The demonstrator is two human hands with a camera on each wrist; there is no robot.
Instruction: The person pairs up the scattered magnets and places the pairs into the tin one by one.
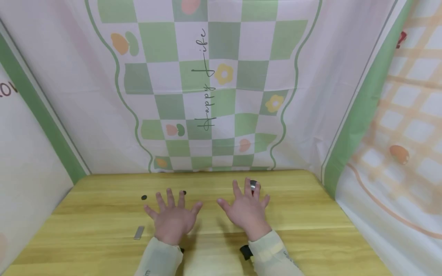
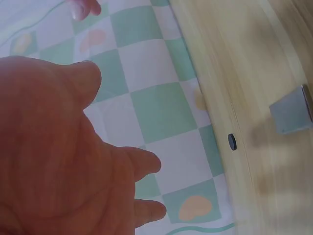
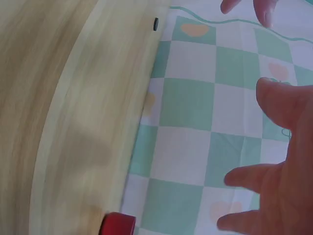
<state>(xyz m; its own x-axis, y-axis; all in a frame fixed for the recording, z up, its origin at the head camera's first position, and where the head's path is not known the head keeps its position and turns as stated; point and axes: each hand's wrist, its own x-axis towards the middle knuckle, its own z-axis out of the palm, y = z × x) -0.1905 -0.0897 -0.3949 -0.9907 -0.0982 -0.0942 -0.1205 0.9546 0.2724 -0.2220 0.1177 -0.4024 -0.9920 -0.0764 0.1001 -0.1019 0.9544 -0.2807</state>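
Note:
My left hand (image 1: 173, 220) hovers over the wooden table with its fingers spread, holding nothing. To its left lies a flat grey rectangular piece (image 1: 139, 232), also seen in the left wrist view as a grey block (image 2: 290, 111). A small black disc (image 1: 144, 197) sits beyond that hand, and a second black disc (image 1: 184, 192) is partly covered by a fingertip. My right hand (image 1: 248, 214), palm down with fingers apart, is likewise free of any object. Behind its fingers a silver and red object (image 1: 253, 184) is mostly hidden; its red part (image 3: 118, 224) appears in the right wrist view.
The wood-grain table (image 1: 304, 245) ends at a hanging cloth (image 1: 222, 103) with green and white checks along the far edge. More cloth hangs at the left side and the right side (image 1: 397, 153). Black straps (image 1: 246, 252) show near the wrists.

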